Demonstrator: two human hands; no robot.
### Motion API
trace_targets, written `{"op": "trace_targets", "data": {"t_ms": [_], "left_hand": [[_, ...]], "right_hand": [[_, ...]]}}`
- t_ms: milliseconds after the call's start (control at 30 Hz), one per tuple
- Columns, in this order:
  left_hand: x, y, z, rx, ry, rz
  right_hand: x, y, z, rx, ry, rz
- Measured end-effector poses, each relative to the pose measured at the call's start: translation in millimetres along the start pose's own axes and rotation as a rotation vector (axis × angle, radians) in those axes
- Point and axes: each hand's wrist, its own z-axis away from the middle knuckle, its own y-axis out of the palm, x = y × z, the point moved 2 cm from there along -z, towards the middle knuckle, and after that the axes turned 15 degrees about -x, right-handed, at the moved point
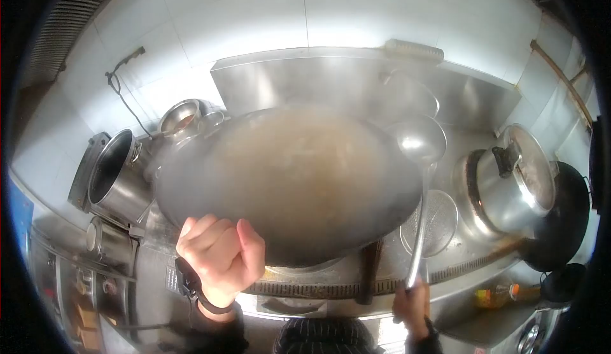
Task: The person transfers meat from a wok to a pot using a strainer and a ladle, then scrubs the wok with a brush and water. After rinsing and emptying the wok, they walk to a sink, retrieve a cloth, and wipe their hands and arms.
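A large dark wok (pixel 401 211) sits on the stove, filled with cloudy brownish liquid (pixel 299 163) under thick steam. My left hand (pixel 219 255) is closed in a fist above the near left rim of the wok; whatever it holds, if anything, is hidden by the fingers. With my right hand (pixel 412 303) I grip the handle end of a long metal ladle (pixel 421 141). Its bowl is up at the wok's right edge, apart from the liquid's middle. Beneath the ladle's handle lies a round mesh strainer (pixel 439 223).
To the right stand a lidded metal pot (pixel 515 185) and a dark pan (pixel 566 217). A tall steel pot (pixel 124 182) and a metal bowl (pixel 180 117) are at left. The wok's wooden handle (pixel 369 271) points toward me. Below right lies an orange-capped bottle (pixel 498 295).
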Motion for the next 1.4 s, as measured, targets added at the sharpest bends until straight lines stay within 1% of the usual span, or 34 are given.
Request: {"op": "trace_targets", "data": {"t_ms": [33,100,133,200,333,400,433,500,600,633,700,733,800,1033,1133,1233,1300,1333,1400], "left_hand": [[0,0,-1,0.012,-0.004,-0.002],[-3,1,-3,-0.005,-0.006,0.017],[-4,1,-4,0.013,-0.036,0.011],[-7,1,-6,0.03,-0.063,0.01],[-6,4,-12,0.003,-0.075,-0.008],[-4,7,-14,-0.006,-0.07,-0.007],[-5,7,-14,-0.007,-0.068,-0.008],[-7,8,-16,-0.001,-0.076,-0.011],[-10,10,-17,-0.003,-0.063,-0.027],[-11,11,-17,-0.004,-0.062,-0.025],[-14,12,-16,-0.022,-0.044,-0.019],[-15,12,-18,-0.022,-0.044,-0.018],[-18,13,-19,-0.008,-0.036,-0.038],[-19,16,-26,0.007,-0.035,-0.055],[-14,19,-28,0.009,-0.047,-0.059],[-9,23,-30,-0.001,-0.045,-0.052],[-6,24,-30,-0.077,-0.009,-0.048],[-4,25,-30,-0.076,-0.009,-0.049],[-3,25,-30,-0.085,-0.026,-0.07]], "right_hand": [[-4,0,0,0.0,-0.001,-0.001],[-12,3,1,-0.051,-0.126,-0.007],[-13,1,2,-0.054,-0.124,-0.009],[-13,1,2,-0.021,0.024,-0.076],[-12,4,3,-0.051,0.036,-0.189],[-16,5,-2,-0.056,-0.096,-0.128],[-16,3,-3,-0.056,-0.098,-0.13],[-7,0,-2,-0.035,0.011,-0.154],[-3,-2,-2,-0.05,0.041,-0.139],[4,-5,-3,-0.052,0.042,-0.141],[27,-13,-1,-0.064,0.048,-0.024],[20,-11,-3,-0.064,0.047,-0.024],[4,-4,-9,-0.069,0.065,-0.128],[3,-5,-13,-0.056,0.027,-0.163],[-9,-2,-21,-0.064,0.005,-0.096],[1,-6,-24,-0.048,-0.018,-0.092],[31,-14,-19,0.047,0.112,-0.094],[30,-13,-19,0.048,0.113,-0.094],[27,-10,-22,0.048,0.077,-0.227]]}}
